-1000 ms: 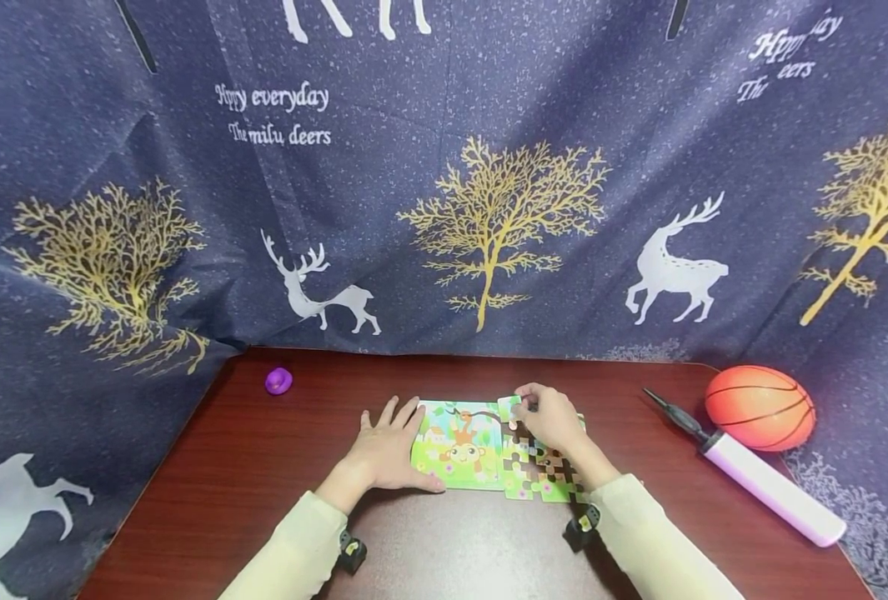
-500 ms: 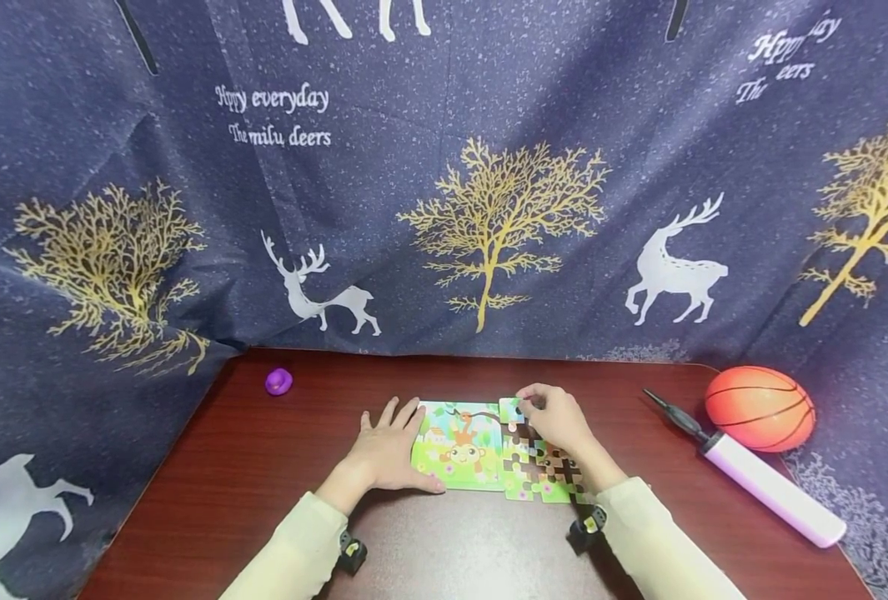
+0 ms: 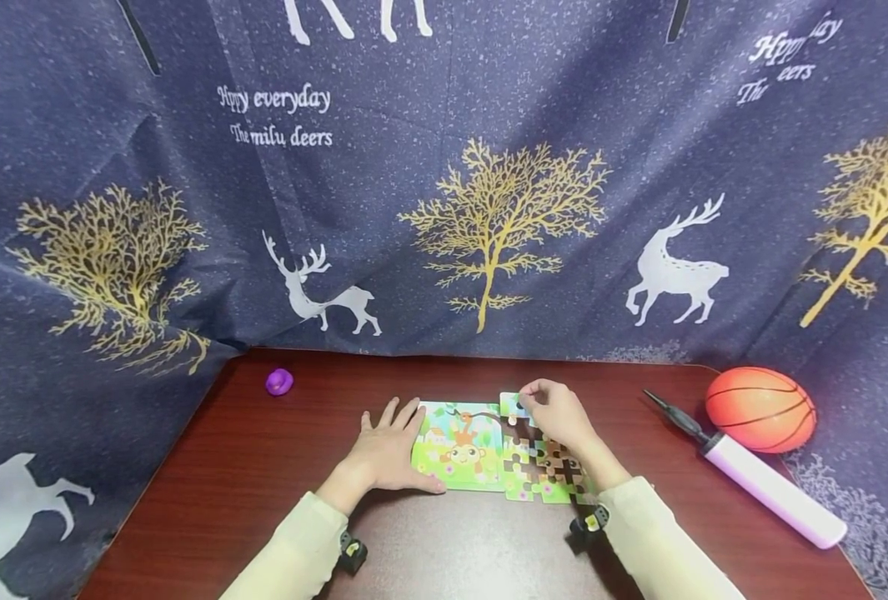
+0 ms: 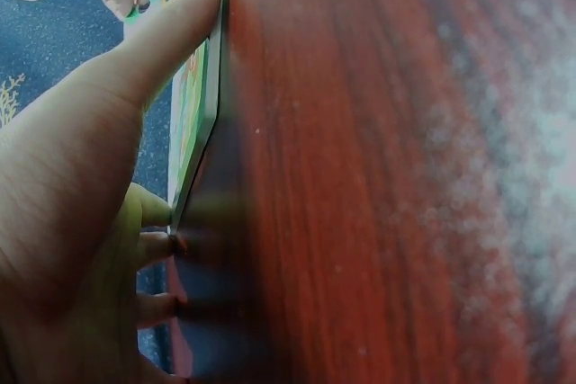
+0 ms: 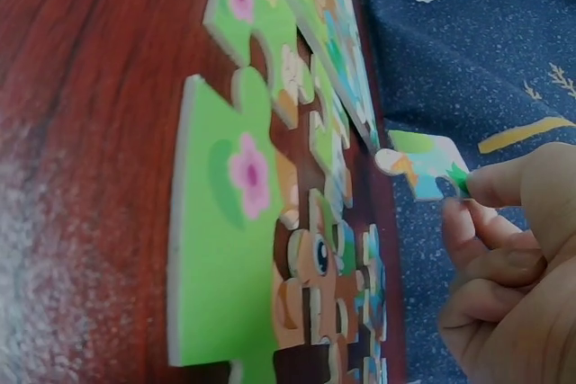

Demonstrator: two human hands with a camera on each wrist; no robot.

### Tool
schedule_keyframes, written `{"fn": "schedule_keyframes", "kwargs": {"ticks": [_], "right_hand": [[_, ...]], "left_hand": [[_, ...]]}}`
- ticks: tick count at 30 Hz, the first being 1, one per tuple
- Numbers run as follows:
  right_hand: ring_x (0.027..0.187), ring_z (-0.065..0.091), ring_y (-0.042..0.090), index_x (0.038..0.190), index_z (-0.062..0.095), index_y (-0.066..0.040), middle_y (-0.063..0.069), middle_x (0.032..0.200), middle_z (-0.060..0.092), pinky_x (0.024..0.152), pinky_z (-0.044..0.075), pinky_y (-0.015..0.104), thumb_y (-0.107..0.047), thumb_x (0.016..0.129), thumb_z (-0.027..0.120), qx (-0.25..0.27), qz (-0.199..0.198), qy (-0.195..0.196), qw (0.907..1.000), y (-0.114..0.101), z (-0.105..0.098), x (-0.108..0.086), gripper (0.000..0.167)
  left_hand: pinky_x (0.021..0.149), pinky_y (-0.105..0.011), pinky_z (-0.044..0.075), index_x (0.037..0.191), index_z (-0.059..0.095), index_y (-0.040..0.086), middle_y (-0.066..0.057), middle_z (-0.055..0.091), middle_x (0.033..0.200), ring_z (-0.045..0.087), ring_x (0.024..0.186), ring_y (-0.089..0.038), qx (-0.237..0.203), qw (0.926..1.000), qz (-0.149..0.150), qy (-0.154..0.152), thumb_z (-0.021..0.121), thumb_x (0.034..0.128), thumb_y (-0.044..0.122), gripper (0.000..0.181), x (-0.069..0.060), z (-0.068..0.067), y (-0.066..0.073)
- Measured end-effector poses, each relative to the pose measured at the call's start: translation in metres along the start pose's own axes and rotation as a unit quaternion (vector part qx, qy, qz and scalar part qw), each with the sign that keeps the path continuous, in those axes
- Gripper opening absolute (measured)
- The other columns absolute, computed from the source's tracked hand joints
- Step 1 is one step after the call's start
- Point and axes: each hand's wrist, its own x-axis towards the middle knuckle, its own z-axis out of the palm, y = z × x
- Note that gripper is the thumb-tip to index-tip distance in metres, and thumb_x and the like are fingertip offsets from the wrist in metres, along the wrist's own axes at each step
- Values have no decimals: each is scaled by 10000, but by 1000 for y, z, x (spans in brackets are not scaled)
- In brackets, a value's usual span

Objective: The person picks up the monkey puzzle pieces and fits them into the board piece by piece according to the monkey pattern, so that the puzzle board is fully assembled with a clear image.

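A flat picture board [image 3: 459, 446] showing a monkey lies on the brown table. My left hand [image 3: 393, 450] rests along its left side with fingers spread, the thumb [image 4: 171, 38] on its near edge. Right beside the board are joined and loose jigsaw pieces [image 3: 552, 483] with green, brown and pink-flower parts. Between thumb and fingers, my right hand [image 3: 561, 417] pinches one piece [image 5: 427, 166], green, white and blue, at the far left corner of these pieces. In the right wrist view that piece is tilted and raised off the table.
A purple object [image 3: 279, 382] sits at the table's far left. On the right lie a white and black hand pump [image 3: 774, 490] and an orange ball [image 3: 760, 408]. A dark blue cloth [image 3: 444, 183] with deer and trees hangs behind the table [image 3: 211, 467].
My right hand has shifted slightly away from me and the pinched piece has moved a little with it. The left hand has stayed in place on the board.
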Motion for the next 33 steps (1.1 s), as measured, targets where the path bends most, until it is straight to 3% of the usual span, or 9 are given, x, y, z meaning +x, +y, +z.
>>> {"fn": "schedule_keyframes", "kwargs": {"ticks": [11,17,24,33], "right_hand": [[621,555,205,1111,660,-178,50,917,711,571,435,363,-305,1055,612,103,-89,-117,9998,-6,1,1,147],[538,475,196,1158,607,-172,39,864,716,564,409,449,-308,1090,543,219,-99,-334,9992,-6,4,2,165],[555,534,196,1147,620,-106,30,801,711,541,414,331,-254,1087,550,344,-108,-427,9984,-7,14,5,174],[613,591,181,1043,714,-95,2,834,726,531,441,321,-203,1037,648,285,-154,-590,9977,-19,32,9,126]], "left_hand": [[1087,-800,220,1633,332,104,-90,248,1701,198,1545,-421,-55,10000,22,36,693,602,929,1369,-1,0,0],[1085,-802,219,1639,318,105,-92,242,1703,196,1546,-416,-46,10000,44,40,689,606,928,1372,0,2,-1],[1083,-801,221,1639,317,101,-91,237,1704,194,1547,-414,7,10000,60,38,678,602,940,1382,0,2,-1],[1080,-800,229,1634,329,101,-98,254,1697,210,1540,-425,-15,10000,53,38,686,604,933,1372,0,1,0]]}}
